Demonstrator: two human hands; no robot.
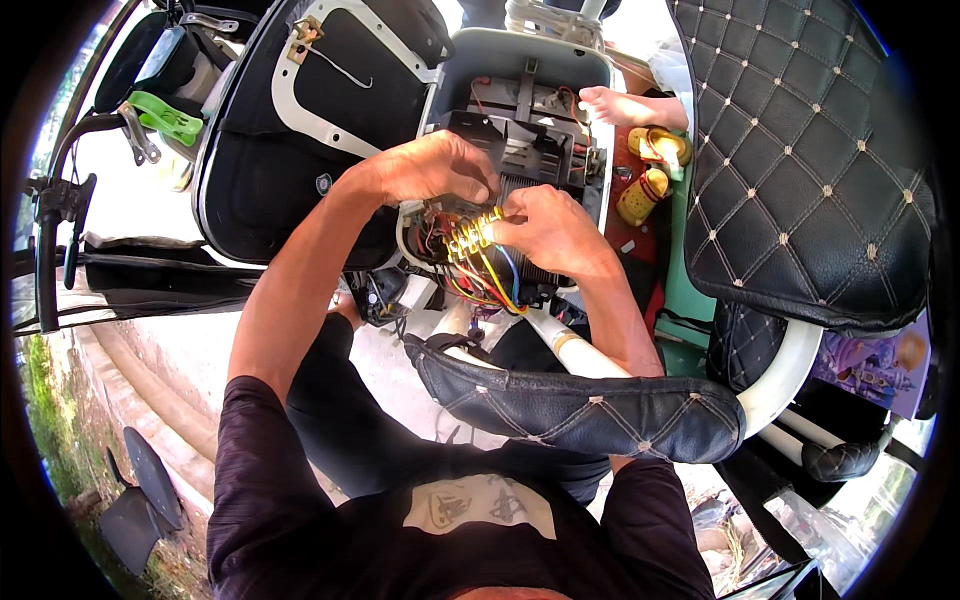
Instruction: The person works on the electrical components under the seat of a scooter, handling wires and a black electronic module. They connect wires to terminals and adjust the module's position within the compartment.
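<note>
A bundle of coloured wires (472, 268) comes out of the open compartment below a raised seat, with a row of bright yellow wire ends or connectors (470, 238) at its top. My right hand (553, 228) is closed at the right end of this row, its thumb and fingertips pinching a yellow wire. Just up and left of the row, my left hand (437, 170) is bent with its fingers curled together; what they hold, if anything, is hidden. Under both hands lies a ribbed dark box (520, 190), with a black plastic cover (520, 140) behind it.
The tipped-up black seat (290, 150) with its white metal bracket stands left of the compartment. On the right are a quilted black backrest (800, 150), a person's bare foot (640, 108) and yellow shoes (643, 195). A padded white-tubed rail (580, 405) crosses in front of my body.
</note>
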